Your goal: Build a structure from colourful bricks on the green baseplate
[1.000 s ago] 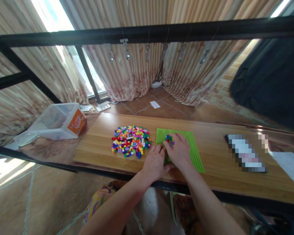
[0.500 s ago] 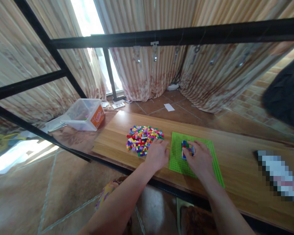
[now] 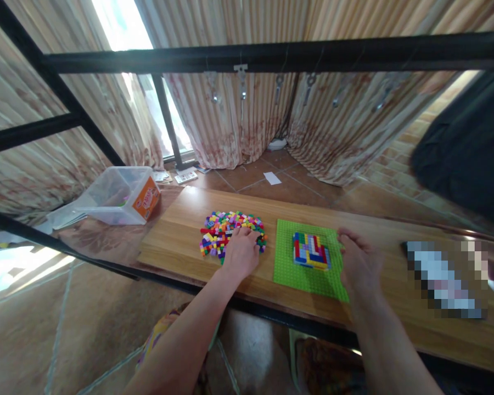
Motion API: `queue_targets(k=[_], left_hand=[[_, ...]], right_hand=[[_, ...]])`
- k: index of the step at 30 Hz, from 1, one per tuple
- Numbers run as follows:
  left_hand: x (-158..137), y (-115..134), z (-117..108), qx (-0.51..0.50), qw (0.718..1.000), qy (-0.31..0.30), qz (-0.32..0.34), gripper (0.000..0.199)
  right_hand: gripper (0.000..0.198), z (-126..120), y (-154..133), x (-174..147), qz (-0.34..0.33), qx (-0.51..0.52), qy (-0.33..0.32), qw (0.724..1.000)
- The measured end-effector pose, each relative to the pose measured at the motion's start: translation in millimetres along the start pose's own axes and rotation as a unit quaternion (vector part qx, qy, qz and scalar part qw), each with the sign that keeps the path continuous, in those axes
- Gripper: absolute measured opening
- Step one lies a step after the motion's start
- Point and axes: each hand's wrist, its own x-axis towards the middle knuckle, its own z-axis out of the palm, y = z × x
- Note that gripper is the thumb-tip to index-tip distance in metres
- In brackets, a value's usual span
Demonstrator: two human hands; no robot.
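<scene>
My left hand (image 3: 242, 253) rests over the near right part of a heap of small multicoloured building bricks (image 3: 214, 241), its fingers reaching down among them and a little apart. Its fingertips are partly hidden, and I see no brick held. To the right lies a green studded baseplate (image 3: 286, 269). On it stands a low rectangular block of joined bricks (image 3: 312, 252), with red, blue, yellow and white on top. Past the baseplate's right edge is my right hand (image 3: 360, 260), fingers loosely bent, a small gap showing between thumb and index finger. Nothing shows in it.
The bricks and baseplate are on a long wooden table (image 3: 173, 241). A pixelated object (image 3: 442, 280) lies at its right. Left of the table stands a clear plastic box (image 3: 119, 192) with an orange label. A black metal bar (image 3: 271, 57) crosses above, with small ornaments hanging from it.
My right hand has come off the brick block and moved right, uncovering its top. My left hand stays at the heap, now further over the bricks. The view has shifted to the right.
</scene>
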Motion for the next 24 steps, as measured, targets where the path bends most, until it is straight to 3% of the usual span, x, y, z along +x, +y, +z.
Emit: queue_targets(k=[2,4,8,10,13,17,21,24], left_hand=[[0.1,1.3,0.7,-0.001,1.0,-0.006,0.005,0.032],[0.2,3.8,0.8,-0.001,1.0,-0.013,0.009,0.03],[0.6,12.0,0.6,0.003,1.0,-0.018,0.018,0.027],[1.0,16.9,1.7,-0.003,1.0,-0.012,0.025,0.027],[1.7,24.3,5.6,-0.024,0.999,-0.005,0.042,0.025],[1.4,33.0,11.1,-0.079,0.995,-0.002,0.062,0.023],[1.0,37.4,12.4,-0.155,0.986,0.034,0.061,0.028],[1.4,38.5,10.6,-0.274,0.96,0.06,0.024,0.036]], right_hand=[[0.036,-0.2,0.5,1.7,0.019,-0.012,-0.044,0.999],[0.049,-0.2,1.8,2.0,-0.014,-0.109,-0.096,0.989],[0.081,3.7,7.6,-8.5,-0.165,-0.353,-0.15,0.909],[0.092,8.0,11.9,-18.5,-0.191,-0.405,-0.173,0.877],[0.098,14.7,17.6,-31.3,-0.211,-0.445,-0.172,0.854],[0.091,17.0,16.7,-32.8,-0.219,-0.431,-0.156,0.861],[0.09,7.4,3.1,-24.2,-0.205,-0.354,-0.127,0.904],[0.087,-3.1,-8.1,-21.5,-0.232,-0.251,-0.111,0.933]])
